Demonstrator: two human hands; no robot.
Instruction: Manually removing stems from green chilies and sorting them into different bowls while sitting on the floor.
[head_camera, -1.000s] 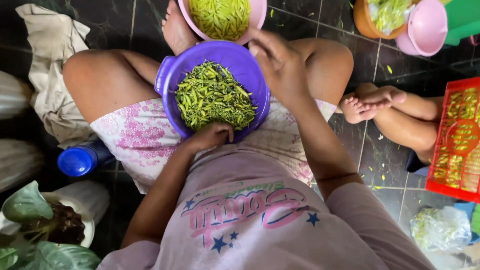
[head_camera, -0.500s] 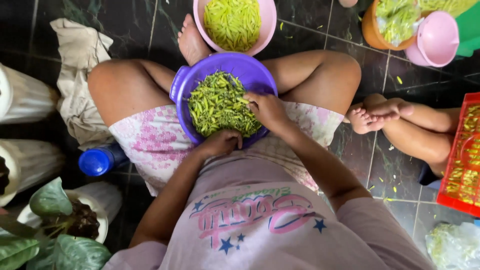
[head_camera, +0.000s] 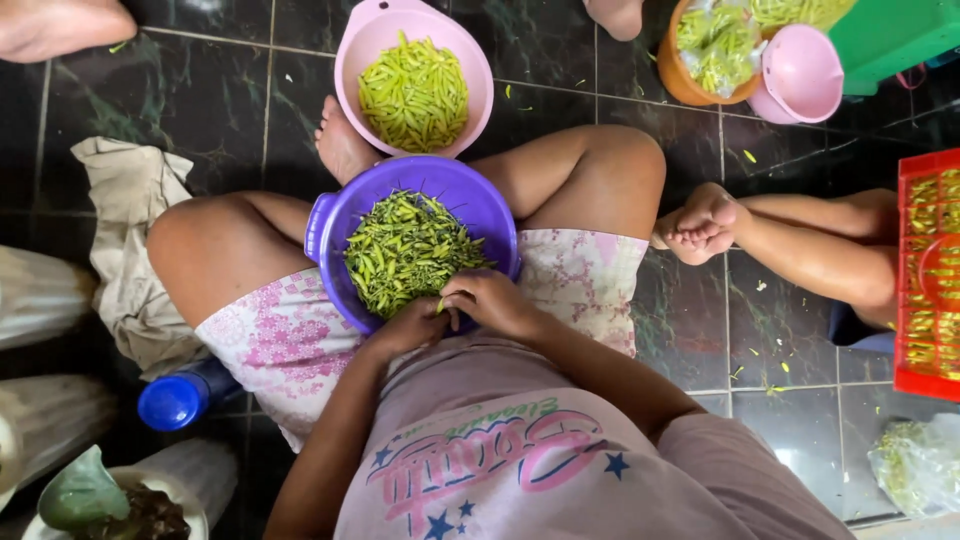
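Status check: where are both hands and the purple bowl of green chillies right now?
Left hand and right hand together at near rim of purple bowl, pinching one green chilli. Bowl in lap, full of chillies. Pink bowl beyond; nothing blocking.

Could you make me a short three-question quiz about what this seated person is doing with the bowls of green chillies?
1. True or false: the round purple plastic bowl of green chillies rests on the person's lap.
2. Where do the left hand and right hand meet?
A. Over the pink bowl
B. At the near rim of the purple bowl
C. On the blue cap
3. Fill in: the pale pink plastic bowl of lighter green chillies stands on the dark tiled ____, beyond the purple bowl.

Key:
1. True
2. B; both hands pinch at one chilli there
3. floor
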